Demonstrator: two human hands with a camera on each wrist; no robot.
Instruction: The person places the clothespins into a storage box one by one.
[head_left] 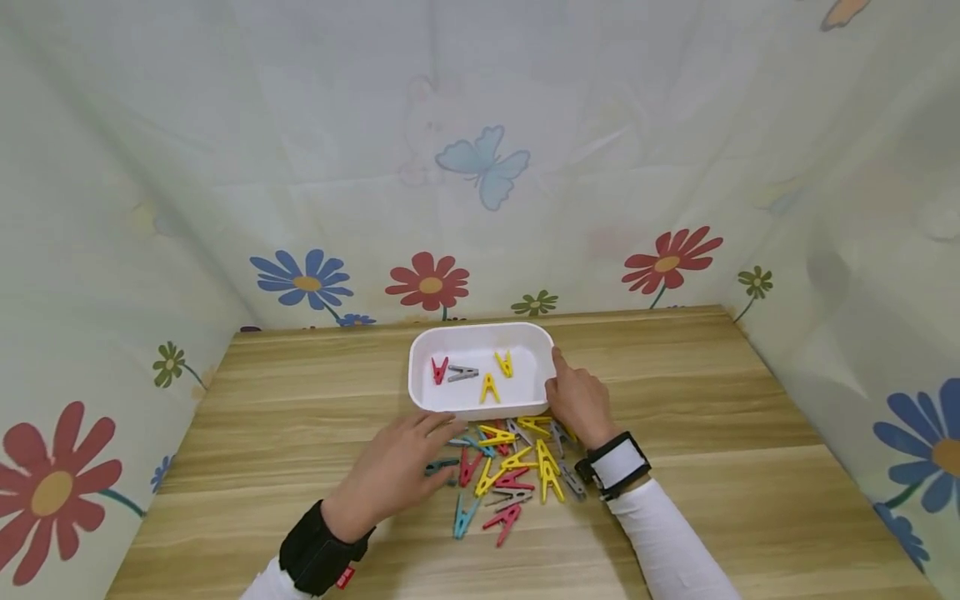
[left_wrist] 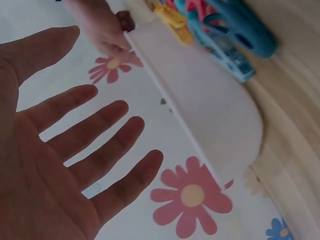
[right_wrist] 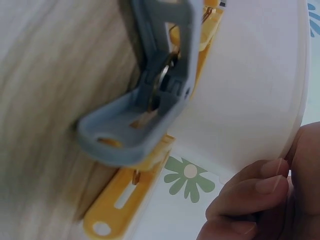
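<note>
A white plastic tray [head_left: 480, 410] holds two yellow clothespins, a red clothespin [head_left: 439, 370] and a grey clothespin [head_left: 462, 373]. My right hand [head_left: 583, 402] grips the tray's right end; in the right wrist view its curled fingers [right_wrist: 250, 192] are at the rim. My left hand [head_left: 397, 462] hovers by the tray's front left corner, palm and spread fingers showing in the left wrist view. Between the hands, a loose pile of yellow, red, blue and grey clothespins [head_left: 516, 460] lies against the tray's front side. A dark teal clothespin [head_left: 442, 468] is partly behind my left thumb.
Everything stands on a wood-grain table [head_left: 300, 392]. A light curtain [head_left: 337, 167] with printed flowers and a butterfly rises behind the table and along both sides. The tray is near the table's back edge.
</note>
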